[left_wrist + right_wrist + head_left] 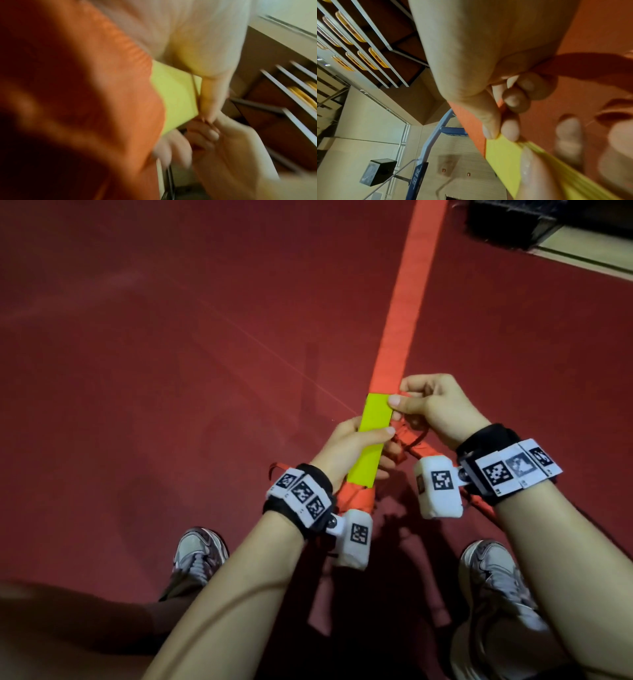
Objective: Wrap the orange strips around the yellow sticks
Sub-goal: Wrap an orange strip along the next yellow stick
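Low at centre of the head view, a flat yellow-green rectangular stick (371, 440) runs from 7 to 1 o'clock, its near end bound in orange wrapping (356, 498). The left hand (346, 450) grips its middle, thumb across the face; the right hand (435, 409) pinches its far corner where the long orange fabric strip (407, 292) stretches off across the dark red floor (171, 337) toward 1 o'clock. Two grey sneakers (493, 583) flank the arms. The left wrist view, badly blurred, is mostly orange cloth hiding the stick's base. Only the right wrist view shows tiered yellow seats (361, 32), a black speaker (378, 171) and a blue frame (435, 132), plus thumb and fingertips (510, 129) clamped on the yellow corner.
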